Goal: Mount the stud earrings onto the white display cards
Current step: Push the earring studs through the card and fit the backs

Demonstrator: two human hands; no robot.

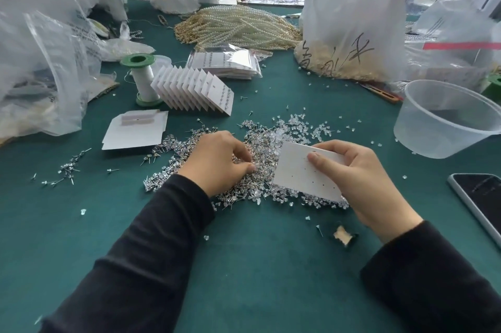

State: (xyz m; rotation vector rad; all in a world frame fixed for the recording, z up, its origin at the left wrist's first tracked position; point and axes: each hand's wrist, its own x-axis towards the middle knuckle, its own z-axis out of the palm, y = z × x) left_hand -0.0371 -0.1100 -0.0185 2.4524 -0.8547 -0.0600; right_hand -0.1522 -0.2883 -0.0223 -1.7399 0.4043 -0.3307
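Lying at the far left of the green counter (244, 265) are crumpled clear plastic bags (40, 67). Right of them stands a green-capped spool (143, 79), with a folded blank card (134, 130) near it and a fanned row of filled cards (193, 91) just beside the spool. At centre spreads a heap of stud earrings (173, 151). The left hand (219, 162) rests on the heap, fingertips pinched together among the studs; whether it grips one I cannot tell. The right hand (360, 178) grasps a white display card (303, 172) by its right edge, tilted over the heap, its holes unfilled. Far right sit a clear plastic tub (447, 118) and, nearer, a phone (479, 197).
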